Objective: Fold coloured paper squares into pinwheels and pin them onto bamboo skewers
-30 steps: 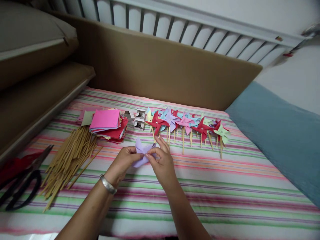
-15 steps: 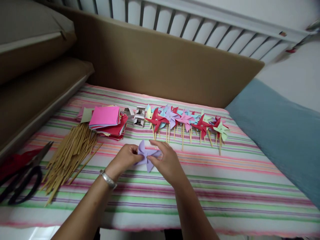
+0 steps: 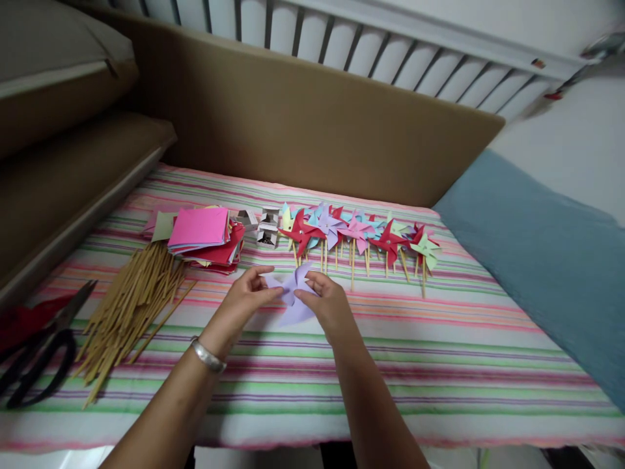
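Note:
Between my two hands is a lilac paper pinwheel (image 3: 295,314), its blades partly folded and no stick visible on it. My left hand (image 3: 249,291), with a silver bangle at the wrist, pinches its left side between thumb and fingers. My right hand (image 3: 328,301) grips the right side, thumb near the centre. Beyond the hands, several finished pinwheels (image 3: 359,231) on sticks lie in a row, in red, lilac, pink, blue and green. Small open boxes (image 3: 268,227) sit to their left, one with tiny dark pieces inside.
A stack of coloured paper squares (image 3: 200,228) lies left of the boxes, with a heap of thin wooden sticks (image 3: 129,306) nearer me. Scissors (image 3: 49,352) rest at the far left. A brown board (image 3: 303,124) stands behind the striped cloth (image 3: 439,384).
One lower blade of the lilac pinwheel has opened out, and the paper looks less folded. My left fingers have shifted up and my right fingers have closed in on its right side.

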Demonstrator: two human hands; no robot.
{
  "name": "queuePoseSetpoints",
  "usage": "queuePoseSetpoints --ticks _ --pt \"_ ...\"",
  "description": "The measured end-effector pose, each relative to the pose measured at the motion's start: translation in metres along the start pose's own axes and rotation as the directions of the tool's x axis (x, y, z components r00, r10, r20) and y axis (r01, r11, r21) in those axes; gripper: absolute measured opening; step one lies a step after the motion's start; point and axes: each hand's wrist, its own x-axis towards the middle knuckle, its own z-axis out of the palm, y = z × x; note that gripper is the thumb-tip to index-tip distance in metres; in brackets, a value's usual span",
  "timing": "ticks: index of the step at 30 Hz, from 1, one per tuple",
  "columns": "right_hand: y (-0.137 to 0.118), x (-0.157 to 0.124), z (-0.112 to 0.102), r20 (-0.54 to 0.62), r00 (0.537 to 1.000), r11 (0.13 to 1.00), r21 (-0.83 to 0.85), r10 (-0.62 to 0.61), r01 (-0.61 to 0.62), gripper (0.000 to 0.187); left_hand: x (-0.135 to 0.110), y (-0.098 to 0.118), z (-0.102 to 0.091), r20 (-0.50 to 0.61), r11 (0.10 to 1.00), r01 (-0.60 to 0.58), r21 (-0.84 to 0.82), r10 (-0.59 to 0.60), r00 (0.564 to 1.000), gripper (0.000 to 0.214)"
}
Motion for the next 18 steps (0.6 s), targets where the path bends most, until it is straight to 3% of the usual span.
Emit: queuePoseSetpoints --ticks 5,8,12,15,18 --pt "0.004 0.002 0.007 -0.124 0.992 0.981 0.196 0.038 -0.013 0.037 -0.003 -0.012 0.018 0.091 0.962 0.117 -0.248 -0.097 0.991 0.029" --pt "0.004 -0.001 0.013 -0.15 0.987 0.972 0.236 0.056 -0.019 0.039 -0.002 -0.016 0.023 0.036 0.946 0.098 -0.309 -0.092 0.995 0.03" --pt "0.005 -0.002 0.017 -0.081 0.995 0.961 0.276 0.05 -0.026 0.033 0.0 -0.016 0.021 -0.024 0.945 0.071 -0.319 -0.083 0.996 0.028" --pt "0.006 -0.002 0.015 -0.07 0.996 0.969 0.246 0.046 -0.028 0.032 0.001 -0.016 0.017 -0.051 0.948 0.077 -0.309 -0.098 0.994 0.025" --pt "0.001 -0.004 0.012 -0.045 0.999 0.995 0.103 0.003 0.002 0.037 0.005 -0.012 0.008 -0.11 0.957 0.065 -0.283 -0.1 0.989 0.022"
